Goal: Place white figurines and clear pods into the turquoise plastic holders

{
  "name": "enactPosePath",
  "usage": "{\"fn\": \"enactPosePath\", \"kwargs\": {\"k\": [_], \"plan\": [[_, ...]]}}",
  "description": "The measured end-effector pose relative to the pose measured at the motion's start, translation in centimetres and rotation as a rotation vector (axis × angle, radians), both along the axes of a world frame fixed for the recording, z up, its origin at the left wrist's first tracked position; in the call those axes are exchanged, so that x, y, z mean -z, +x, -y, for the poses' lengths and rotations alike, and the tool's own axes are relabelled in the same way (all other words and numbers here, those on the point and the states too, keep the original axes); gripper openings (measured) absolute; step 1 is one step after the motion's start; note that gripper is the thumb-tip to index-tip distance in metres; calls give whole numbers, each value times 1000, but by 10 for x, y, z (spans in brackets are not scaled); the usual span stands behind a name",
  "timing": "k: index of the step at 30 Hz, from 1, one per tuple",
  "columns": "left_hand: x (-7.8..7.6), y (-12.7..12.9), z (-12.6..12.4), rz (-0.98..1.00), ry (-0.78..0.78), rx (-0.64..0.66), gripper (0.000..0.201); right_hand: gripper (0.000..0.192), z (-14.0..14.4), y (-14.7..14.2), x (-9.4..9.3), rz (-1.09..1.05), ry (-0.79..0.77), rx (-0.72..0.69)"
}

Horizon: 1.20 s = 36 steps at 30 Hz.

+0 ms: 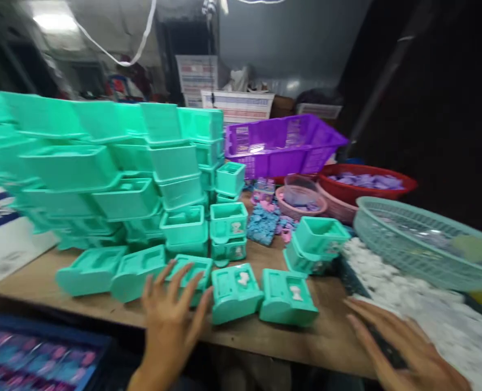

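My left hand has its fingers spread, the fingertips at a teal plastic box in the front row; whether they touch it I cannot tell. Just right of it, two more teal boxes lie on the table, each with a white bow-like piece on its face. Two plainer boxes lie to the left. My right hand stretches out, fingers and thumb apart, beside a bin of small white pieces. Something dark shows between its thumb and fingers, too blurred to name.
Teal boxes are stacked high at the left. A purple crate, a red basin of lilac pieces and a pale green basket stand at the right. A blue tray of coloured parts sits at lower left.
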<state>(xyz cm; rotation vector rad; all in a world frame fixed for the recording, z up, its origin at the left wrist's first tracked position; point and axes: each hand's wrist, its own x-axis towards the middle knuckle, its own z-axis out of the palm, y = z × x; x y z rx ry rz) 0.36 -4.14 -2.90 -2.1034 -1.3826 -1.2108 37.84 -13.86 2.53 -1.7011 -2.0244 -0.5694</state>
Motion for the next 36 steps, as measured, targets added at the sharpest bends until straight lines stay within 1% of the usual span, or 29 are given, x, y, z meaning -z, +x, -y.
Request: {"fn": "enactPosePath", "kwargs": {"k": [1, 3, 4, 5, 7, 9, 11, 12, 14, 16, 17, 18, 19, 20, 22, 25, 28, 30, 32, 34, 36], "plan": [[7, -9, -7, -21, -26, -49, 31, 38, 4, 14, -11, -14, 36, 85], [18, -19, -16, -11, -53, 12, 31, 45, 8, 47, -25, -41, 67, 250], [22, -21, -18, 6, -54, 45, 31, 50, 7, 65, -28, -39, 56, 282], [23, -21, -18, 21, -50, 83, 31, 53, 4, 81, -27, -23, 20, 292], [21, -20, -16, 40, -44, 147, 27, 58, -6, 106, -20, 32, -24, 310], [14, -22, -14, 62, -44, 201, 23, 60, -19, 116, -11, 112, -32, 344], [6, -31, -13, 80, -39, 200, 23, 60, -31, 113, -6, 196, -20, 376], [3, -37, -15, 85, -18, 165, 23, 58, -37, 108, -5, 236, -22, 383], [2, -54, -20, 72, 36, 27, 24, 53, -49, 96, -6, 304, -66, 378], [6, -72, -28, 42, 54, -137, 34, 49, -60, 87, -7, 344, -122, 375], [9, -80, -31, 21, 38, -186, 41, 48, -65, 84, -8, 353, -146, 372], [12, -87, -35, 3, 9, -204, 47, 47, -68, 83, -8, 357, -160, 372], [15, -93, -37, -8, -20, -189, 51, 46, -70, 84, -8, 357, -168, 372], [17, -97, -39, -9, -45, -148, 51, 44, -71, 86, -8, 359, -175, 370], [17, -99, -38, 22, -63, -42, 44, 39, -69, 91, -8, 365, -193, 364], [9, -96, -31, 112, -77, 90, 31, 38, -63, 97, -9, 365, -211, 365], [-1, -96, -26, 208, -145, 152, 28, 41, -60, 98, -13, 366, -232, 372], [-5, -98, -26, 279, -210, 159, 32, 41, -60, 97, -17, 366, -248, 366], [-8, -100, -28, 355, -274, 137, 40, 42, -60, 97, -20, 359, -250, 366], [-9, -102, -32, 427, -325, 85, 51, 45, -60, 98, -24, 350, -237, 383], [-9, -104, -34, 498, -353, 30, 58, 50, -58, 101, -30, 284, -216, 380]]}}
